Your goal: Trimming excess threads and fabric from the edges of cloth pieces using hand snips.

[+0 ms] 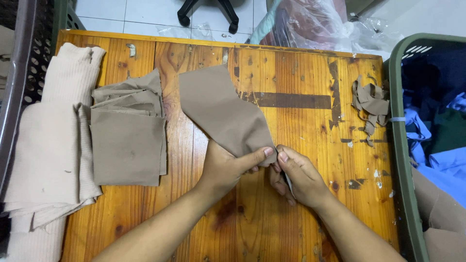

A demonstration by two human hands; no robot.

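A brown fabric piece [221, 111] lies spread on the wooden table [301, 77], running from the middle back toward me. My left hand [228, 167] pinches its near corner between thumb and fingers. My right hand [296, 177] meets it at the same corner, fingers closed around a thin, pale object that I cannot make out. A stack of similar brown cut pieces [128, 131] sits to the left of the spread piece.
Folded beige ribbed fabric [51, 140] lies along the table's left edge beside a dark perforated basket [22, 63]. Brown fabric scraps [371, 102] lie at the right. A green basket [405, 160] holds blue clothing. Plastic bags and a chair base are behind the table.
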